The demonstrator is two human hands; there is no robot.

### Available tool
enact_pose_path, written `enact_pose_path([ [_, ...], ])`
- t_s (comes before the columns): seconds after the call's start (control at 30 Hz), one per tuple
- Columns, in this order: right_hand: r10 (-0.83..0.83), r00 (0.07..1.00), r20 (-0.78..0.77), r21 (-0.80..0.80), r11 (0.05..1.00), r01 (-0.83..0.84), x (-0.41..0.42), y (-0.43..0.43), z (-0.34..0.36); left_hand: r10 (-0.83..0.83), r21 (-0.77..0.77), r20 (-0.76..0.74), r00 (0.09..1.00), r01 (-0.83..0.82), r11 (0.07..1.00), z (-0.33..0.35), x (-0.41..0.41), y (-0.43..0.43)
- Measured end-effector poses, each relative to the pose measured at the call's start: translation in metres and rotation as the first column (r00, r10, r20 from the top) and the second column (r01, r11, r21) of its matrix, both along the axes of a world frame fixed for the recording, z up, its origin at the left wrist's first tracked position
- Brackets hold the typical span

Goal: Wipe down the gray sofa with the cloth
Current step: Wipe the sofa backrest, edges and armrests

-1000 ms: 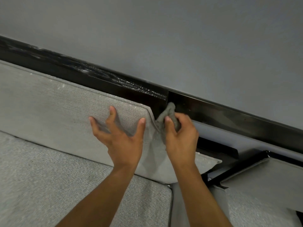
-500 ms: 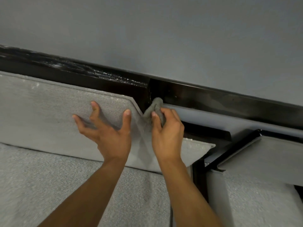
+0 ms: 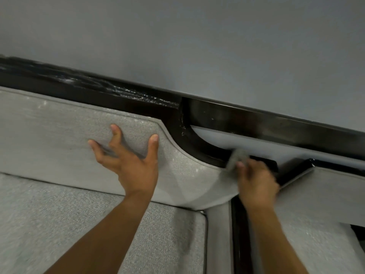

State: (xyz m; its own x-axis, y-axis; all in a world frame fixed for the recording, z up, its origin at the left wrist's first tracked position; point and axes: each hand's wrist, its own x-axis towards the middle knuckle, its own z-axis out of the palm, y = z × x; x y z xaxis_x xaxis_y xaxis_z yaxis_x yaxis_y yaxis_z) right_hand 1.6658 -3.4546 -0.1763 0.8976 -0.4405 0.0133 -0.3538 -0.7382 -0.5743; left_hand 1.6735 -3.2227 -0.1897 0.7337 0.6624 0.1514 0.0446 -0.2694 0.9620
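The gray sofa's back cushion [image 3: 59, 139] runs across the left, with the seat cushion [image 3: 59, 224] below it. My left hand [image 3: 130, 161] presses spread fingertips against the back cushion near its curved right end. My right hand [image 3: 256, 180], blurred by motion, grips a bunched gray cloth [image 3: 236, 158] at the cushion's lower right corner, where it meets the black frame [image 3: 197, 143].
A glossy black rail [image 3: 256, 119] runs along the gray wall [image 3: 197, 46] behind the sofa. A second gray cushion [image 3: 325, 194] lies at the right, split from the first by a black gap [image 3: 240, 234].
My right hand has carried the cloth down and to the right along the curved cushion edge, from its top corner to its lower right corner. My left hand stays pressed on the back cushion.
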Motion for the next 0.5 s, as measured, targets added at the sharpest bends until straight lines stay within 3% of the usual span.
enact_pose_path([
  [0.07,0.153,0.976,0.153,0.312,0.93,-0.195,0.007,0.071,0.011,-0.002,-0.004,-0.021,1.0,0.002,1.0,0.004,-0.002,0.001],
  [0.1,0.138,0.959,0.247,0.427,0.873,-0.236,0.011,0.103,0.02,-0.001,0.004,-0.034,0.999,0.002,1.0,0.005,-0.002,0.002],
  [0.2,0.006,0.899,0.438,0.558,0.783,-0.277,0.02,0.153,0.051,0.002,0.045,-0.087,0.996,0.002,0.999,0.008,-0.004,0.006],
  [0.37,0.061,0.85,0.523,0.514,0.773,-0.372,0.008,0.151,0.068,0.014,0.08,-0.141,0.99,-0.003,0.997,0.014,-0.011,0.018],
  [0.5,0.18,0.817,0.548,0.174,0.93,-0.322,0.023,0.146,0.077,0.047,0.211,-0.115,0.992,-0.022,0.977,0.025,-0.01,0.041],
])
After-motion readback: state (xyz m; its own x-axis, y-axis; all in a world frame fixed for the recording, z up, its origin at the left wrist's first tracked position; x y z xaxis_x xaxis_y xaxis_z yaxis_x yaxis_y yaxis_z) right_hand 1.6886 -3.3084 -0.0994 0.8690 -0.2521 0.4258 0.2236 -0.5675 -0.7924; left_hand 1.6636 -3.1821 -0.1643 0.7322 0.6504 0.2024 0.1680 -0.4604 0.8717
